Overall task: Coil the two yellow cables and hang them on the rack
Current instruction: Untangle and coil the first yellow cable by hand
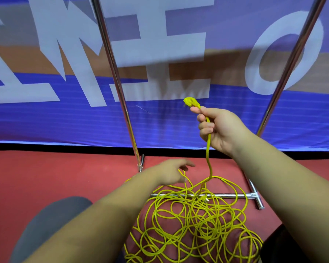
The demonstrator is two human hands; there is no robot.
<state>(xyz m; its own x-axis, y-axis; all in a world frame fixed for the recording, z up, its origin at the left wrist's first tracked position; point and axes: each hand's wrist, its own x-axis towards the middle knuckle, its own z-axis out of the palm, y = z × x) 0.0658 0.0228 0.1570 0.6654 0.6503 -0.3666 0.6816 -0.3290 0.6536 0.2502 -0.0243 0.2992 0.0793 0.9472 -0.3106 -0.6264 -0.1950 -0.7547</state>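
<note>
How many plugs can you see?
2. One plug juts above the right hand, which grips its cable; the other plug lies on the pile over the rack's floor bar. More may be buried.

Bright, even light; wide-angle edge distortion

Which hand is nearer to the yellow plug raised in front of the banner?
Right. The right hand grips the cable just below the yellow plug, which sticks up above its thumb. The left hand is far lower, down by the tangle on the floor.
</note>
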